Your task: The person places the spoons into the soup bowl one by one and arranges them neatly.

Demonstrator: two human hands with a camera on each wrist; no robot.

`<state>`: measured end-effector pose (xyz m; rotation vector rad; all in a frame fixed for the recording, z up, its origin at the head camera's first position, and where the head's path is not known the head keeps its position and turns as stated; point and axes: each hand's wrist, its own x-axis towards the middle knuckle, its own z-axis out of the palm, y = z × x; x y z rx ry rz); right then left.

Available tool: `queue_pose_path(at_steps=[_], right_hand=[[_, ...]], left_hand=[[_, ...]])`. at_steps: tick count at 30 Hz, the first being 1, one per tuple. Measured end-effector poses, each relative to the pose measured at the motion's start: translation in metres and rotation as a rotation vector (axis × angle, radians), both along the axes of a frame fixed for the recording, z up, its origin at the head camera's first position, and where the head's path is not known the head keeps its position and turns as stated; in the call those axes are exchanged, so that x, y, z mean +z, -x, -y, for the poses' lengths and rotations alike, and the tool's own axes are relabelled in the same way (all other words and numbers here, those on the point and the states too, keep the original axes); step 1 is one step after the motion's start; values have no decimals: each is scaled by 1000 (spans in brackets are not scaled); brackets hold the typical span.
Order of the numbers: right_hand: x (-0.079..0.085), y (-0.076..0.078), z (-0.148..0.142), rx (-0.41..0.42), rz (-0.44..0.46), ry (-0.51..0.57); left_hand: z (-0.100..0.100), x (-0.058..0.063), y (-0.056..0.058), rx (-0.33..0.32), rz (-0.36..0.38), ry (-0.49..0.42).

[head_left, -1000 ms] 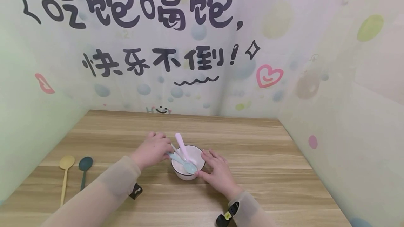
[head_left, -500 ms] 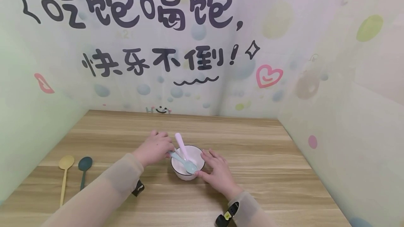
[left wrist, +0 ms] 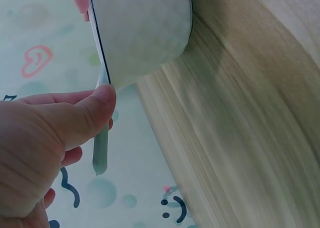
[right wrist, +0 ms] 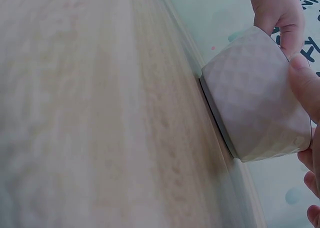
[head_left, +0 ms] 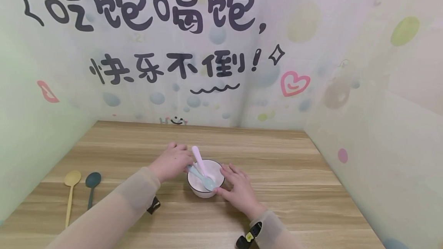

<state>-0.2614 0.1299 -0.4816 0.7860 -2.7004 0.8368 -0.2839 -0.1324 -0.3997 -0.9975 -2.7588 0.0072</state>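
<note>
In the head view a white bowl with a dark rim stands on the wooden table. My left hand is at its left rim, and the left wrist view shows thumb and fingers pinching the handle of a light blue spoon. That spoon's head lies inside the bowl, toward the near right. A pink-lilac spoon leans in the bowl, handle pointing up and away. My right hand grips the bowl's right side, thumb near the rim; the bowl's ribbed outer wall fills part of the right wrist view.
Left on the table lie a yellow spoon and a dark teal spoon, the teal handle partly hidden by my left sleeve. A printed curtain wall rises behind the table's far edge. Each wrist wears a black strap.
My left hand has shifted slightly right, closer to the bowl, along the light blue spoon's handle. A thin pale stick shape beside it is now mostly hidden. The right hand and bowl stay put.
</note>
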Motion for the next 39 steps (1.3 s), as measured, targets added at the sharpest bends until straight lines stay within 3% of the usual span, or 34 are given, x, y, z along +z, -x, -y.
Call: queue_pose_path(at_steps=[15, 39], right_hand=[[0, -1, 0, 0, -10, 6], [-1, -1, 0, 4, -23, 14]], left_hand=[[-5, -2, 6, -24, -78, 76], [-2, -2, 5, 25, -109, 1]])
